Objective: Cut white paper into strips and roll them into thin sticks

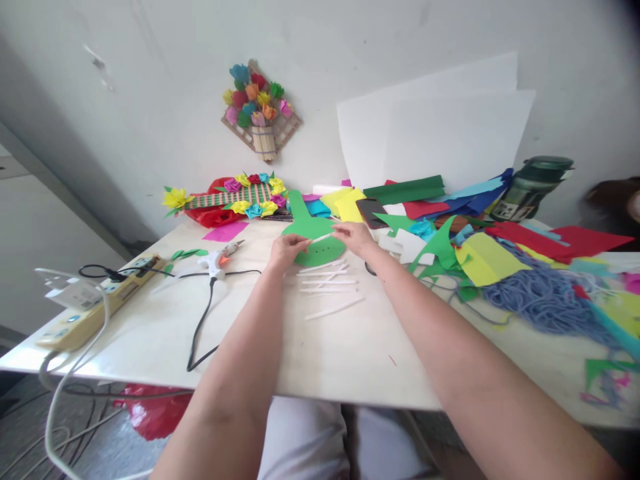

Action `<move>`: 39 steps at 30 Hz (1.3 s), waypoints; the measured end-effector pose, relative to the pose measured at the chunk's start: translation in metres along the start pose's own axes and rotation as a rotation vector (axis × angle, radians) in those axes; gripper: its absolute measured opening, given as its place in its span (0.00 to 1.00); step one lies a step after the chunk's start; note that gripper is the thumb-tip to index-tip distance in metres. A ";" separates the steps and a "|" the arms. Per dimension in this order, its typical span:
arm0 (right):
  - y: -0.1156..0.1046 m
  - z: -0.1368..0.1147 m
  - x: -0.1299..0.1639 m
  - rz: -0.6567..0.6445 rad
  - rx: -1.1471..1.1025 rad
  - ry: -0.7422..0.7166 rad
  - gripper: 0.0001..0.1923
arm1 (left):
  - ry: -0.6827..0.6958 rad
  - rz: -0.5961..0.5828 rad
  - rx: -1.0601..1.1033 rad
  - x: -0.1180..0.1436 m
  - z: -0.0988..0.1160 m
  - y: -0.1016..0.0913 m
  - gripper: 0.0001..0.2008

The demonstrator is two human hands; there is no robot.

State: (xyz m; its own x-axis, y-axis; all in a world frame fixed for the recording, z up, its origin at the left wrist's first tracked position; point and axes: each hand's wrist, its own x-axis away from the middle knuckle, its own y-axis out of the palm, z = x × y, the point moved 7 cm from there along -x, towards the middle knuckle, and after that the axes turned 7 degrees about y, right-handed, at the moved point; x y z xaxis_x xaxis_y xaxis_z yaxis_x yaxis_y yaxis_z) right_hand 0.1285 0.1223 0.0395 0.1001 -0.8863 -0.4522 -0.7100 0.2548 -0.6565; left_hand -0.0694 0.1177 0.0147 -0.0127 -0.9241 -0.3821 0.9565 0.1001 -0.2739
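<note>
The left hand [286,251] and the right hand [353,238] meet over the middle of the desk [150,333], toward its far edge, and pinch a thin white stick [323,237] between them — the left fingers closed on its near end, the right fingers closed on its far end. The stick lies tilted across a green paper cutout [320,248], a round shape with a long neck that points to the wall; the left hand rests against the cutout's left rim. Just nearer than the cutout, a loose row of more white sticks [327,287] lies flat on the bare desk, close to both wrists.

To the left, a glue gun [220,258] lies on its side, its black cord trailing to the near edge. A power strip [95,300] sits at the left edge. Along the far edge rests a striped board with paper flowers [240,197]. The right half of the desk is covered with coloured paper scraps [480,257] and a heap of blue yarn [545,297] — a dark phone [373,212] lies just beyond the right hand. White sheets [440,133] lean on the wall.
</note>
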 end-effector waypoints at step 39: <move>0.016 0.041 -0.026 -0.079 -0.111 0.090 0.06 | -0.037 0.215 -0.509 -0.008 -0.019 -0.042 0.08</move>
State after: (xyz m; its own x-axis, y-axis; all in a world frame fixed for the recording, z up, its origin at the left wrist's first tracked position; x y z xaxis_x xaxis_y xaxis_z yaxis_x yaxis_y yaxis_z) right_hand 0.1431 0.1655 0.0157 0.0993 -0.9342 -0.3427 -0.7753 0.1433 -0.6152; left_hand -0.1149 0.1275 0.0124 0.1867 -0.8744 -0.4479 0.6746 0.4456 -0.5885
